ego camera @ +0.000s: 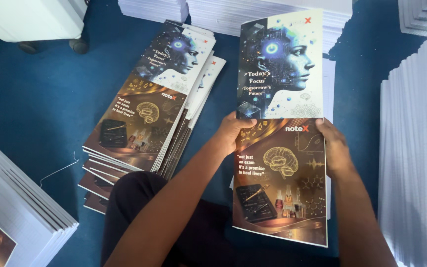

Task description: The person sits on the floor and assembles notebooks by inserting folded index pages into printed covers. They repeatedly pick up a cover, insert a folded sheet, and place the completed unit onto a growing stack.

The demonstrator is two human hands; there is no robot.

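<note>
Above blue floor (40,109): left hand (235,131) and right hand (334,148) pinch printed cover sheet (280,148) by its side edges; stack of same covers (149,113) lies left.

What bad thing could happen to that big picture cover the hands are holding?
The cover is held only at its side edges by the left hand and right hand, so it might bend or crease in the middle. The stack of covers beside it is fanned unevenly and could slide apart on the blue floor.
</note>
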